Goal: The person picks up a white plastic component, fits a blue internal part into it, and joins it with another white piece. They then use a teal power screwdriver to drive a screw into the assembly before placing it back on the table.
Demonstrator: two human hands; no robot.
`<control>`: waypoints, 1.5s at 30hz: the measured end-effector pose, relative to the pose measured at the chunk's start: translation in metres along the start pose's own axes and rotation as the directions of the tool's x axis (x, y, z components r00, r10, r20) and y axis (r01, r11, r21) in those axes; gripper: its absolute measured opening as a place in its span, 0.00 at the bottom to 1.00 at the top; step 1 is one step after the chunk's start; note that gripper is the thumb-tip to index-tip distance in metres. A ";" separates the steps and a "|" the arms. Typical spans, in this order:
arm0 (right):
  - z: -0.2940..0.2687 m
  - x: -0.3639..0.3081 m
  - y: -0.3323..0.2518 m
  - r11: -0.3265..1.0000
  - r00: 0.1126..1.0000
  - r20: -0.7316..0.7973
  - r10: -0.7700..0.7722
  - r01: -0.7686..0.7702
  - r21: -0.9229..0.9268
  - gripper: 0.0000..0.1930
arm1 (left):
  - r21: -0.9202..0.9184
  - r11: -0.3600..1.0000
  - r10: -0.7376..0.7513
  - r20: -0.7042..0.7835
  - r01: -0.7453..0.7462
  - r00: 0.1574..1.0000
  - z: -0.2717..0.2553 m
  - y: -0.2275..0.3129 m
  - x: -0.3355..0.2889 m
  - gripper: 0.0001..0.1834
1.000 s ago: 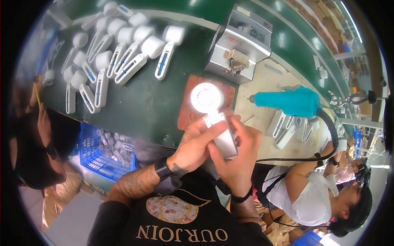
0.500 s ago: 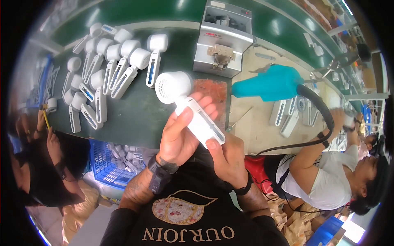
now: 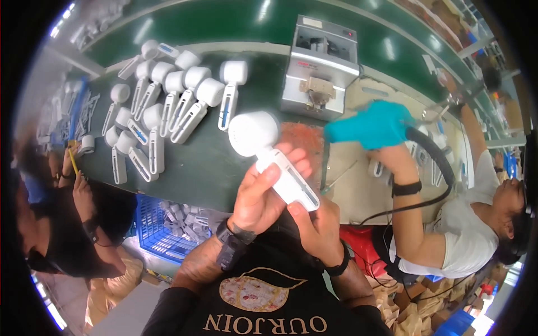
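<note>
A white handheld fan (image 3: 288, 180) lies tilted between my hands, its round head up to the left and its slotted handle down to the right. My left hand (image 3: 258, 199) is closed round the upper handle, thumb on top and fingertips showing on the far side. At the handle's lower end, my right hand (image 3: 318, 231) grips with its thumb against the edge; its other fingers are mostly hidden. Beyond the fan lies a worn red patch (image 3: 302, 137) on the bench.
Several similar white fans (image 3: 190, 120) lie on the green bench (image 3: 207, 173) at left. A grey metal machine (image 3: 319, 70) stands behind. At right, a co-worker's hand (image 3: 395, 159) is at a teal gun-shaped tool (image 3: 370, 124) with a thick black cable. A blue basket (image 3: 162, 246) sits below.
The whole view has shifted, moving the bench lower and rightward in the picture. My grip on the fan looks the same. The co-worker's hand has come to the teal tool.
</note>
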State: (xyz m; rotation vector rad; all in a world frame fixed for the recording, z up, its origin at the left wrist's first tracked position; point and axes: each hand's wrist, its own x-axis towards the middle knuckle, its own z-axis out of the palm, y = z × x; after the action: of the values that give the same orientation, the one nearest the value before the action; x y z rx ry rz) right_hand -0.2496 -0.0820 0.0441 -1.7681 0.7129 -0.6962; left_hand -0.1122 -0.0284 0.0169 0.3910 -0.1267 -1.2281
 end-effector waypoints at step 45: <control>-0.058 0.019 -0.015 0.878 0.851 -0.436 -0.291 0.419 0.232 0.27 | 0.698 -0.360 -0.092 0.634 -0.619 0.768 0.003 0.015 0.043 0.19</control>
State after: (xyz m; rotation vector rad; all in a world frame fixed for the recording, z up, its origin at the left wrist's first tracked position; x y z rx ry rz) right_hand -0.2786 -0.1277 0.0763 -1.4825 0.4870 -1.3744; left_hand -0.0854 -0.0654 0.0196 1.4536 -1.7851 -0.2237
